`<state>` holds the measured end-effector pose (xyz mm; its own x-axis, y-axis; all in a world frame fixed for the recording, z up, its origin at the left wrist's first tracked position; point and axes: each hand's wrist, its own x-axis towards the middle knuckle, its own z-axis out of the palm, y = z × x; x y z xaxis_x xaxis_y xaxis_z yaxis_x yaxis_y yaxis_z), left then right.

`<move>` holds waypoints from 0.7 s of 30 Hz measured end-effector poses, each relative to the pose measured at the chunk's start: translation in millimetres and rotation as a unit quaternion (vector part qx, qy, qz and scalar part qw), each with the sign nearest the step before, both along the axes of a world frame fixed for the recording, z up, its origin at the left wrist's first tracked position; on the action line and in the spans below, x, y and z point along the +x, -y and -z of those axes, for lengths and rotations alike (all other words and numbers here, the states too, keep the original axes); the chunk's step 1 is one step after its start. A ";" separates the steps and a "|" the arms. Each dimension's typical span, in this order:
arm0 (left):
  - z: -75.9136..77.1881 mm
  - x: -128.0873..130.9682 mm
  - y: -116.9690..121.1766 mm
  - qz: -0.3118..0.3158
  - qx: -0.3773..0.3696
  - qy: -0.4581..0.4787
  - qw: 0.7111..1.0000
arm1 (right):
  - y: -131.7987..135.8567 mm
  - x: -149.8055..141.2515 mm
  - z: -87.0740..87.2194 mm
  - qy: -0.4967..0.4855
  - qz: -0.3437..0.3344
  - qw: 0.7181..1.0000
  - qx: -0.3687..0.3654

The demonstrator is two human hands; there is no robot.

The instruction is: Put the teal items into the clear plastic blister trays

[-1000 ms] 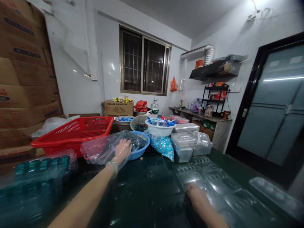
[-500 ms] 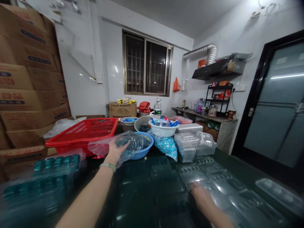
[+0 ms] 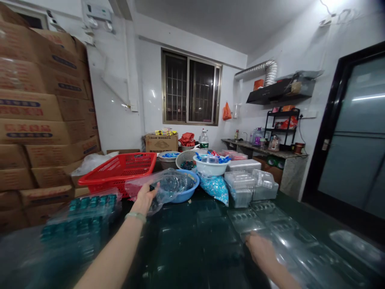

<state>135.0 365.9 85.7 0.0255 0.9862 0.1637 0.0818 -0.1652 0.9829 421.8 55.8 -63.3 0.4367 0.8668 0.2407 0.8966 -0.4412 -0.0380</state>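
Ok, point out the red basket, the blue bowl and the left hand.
Red plastic basket (image 3: pixel 120 170), head view, on its slotted side wall.
Blue bowl (image 3: pixel 188 196), head view, on its outer wall.
Left hand (image 3: pixel 143 202), head view, on the middle of the hand.

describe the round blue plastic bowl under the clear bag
The round light-blue plastic bowl sits on a dark glossy tabletop, its rim and outer wall showing on the right. A clear plastic bag covers its left part and interior, gripped by the person's left hand; what lies inside is hard to make out.
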 end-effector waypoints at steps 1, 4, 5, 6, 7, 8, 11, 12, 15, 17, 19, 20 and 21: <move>0.1 -4.2 0.8 0.002 -0.025 0.036 0.999 | 1.2 -0.1 -0.5 -0.004 -0.001 1.000 0.006; 3.4 -19.0 9.3 0.010 -0.095 0.149 0.984 | 5.4 2.6 -0.8 -0.019 -0.010 1.000 0.022; 5.1 -25.3 14.1 0.013 -0.113 0.183 0.977 | 6.9 4.5 -0.7 -0.026 -0.015 0.999 0.026; 6.7 -32.5 19.9 0.016 -0.130 0.214 0.968 | 8.4 6.6 -0.9 -0.032 -0.019 0.999 0.029; 8.2 -40.3 26.6 0.020 -0.145 0.243 0.959 | 9.7 8.3 -1.6 -0.036 -0.021 0.999 0.032; 9.3 -48.5 34.3 0.023 -0.159 0.270 0.949 | 10.9 9.1 -3.2 -0.038 -0.018 0.998 0.039; 10.9 -70.6 65.2 0.039 -0.194 0.336 0.921 | 13.7 -2.3 -16.7 -0.069 -0.013 0.993 0.099; 10.9 -75.0 78.8 0.048 -0.204 0.353 0.912 | 14.7 -13.0 -24.4 -0.099 -0.029 0.986 0.130; 10.7 -74.1 129.1 0.085 -0.236 0.389 0.886 | 19.4 -67.0 -54.8 -0.250 -0.140 0.933 0.217; 10.6 -62.6 167.0 0.120 -0.264 0.397 0.871 | 23.1 -112.0 -76.7 -0.360 -0.210 0.875 0.246; 11.2 -46.7 202.8 0.153 -0.297 0.394 0.856 | 26.3 -151.0 -95.2 -0.432 -0.266 0.823 0.256; 11.9 -38.4 218.4 0.166 -0.313 0.392 0.849 | 27.9 -165.2 -102.1 -0.452 -0.282 0.804 0.265; 13.0 -30.5 231.9 0.182 -0.336 0.391 0.837 | 29.8 -175.1 -107.1 -0.462 -0.285 0.791 0.281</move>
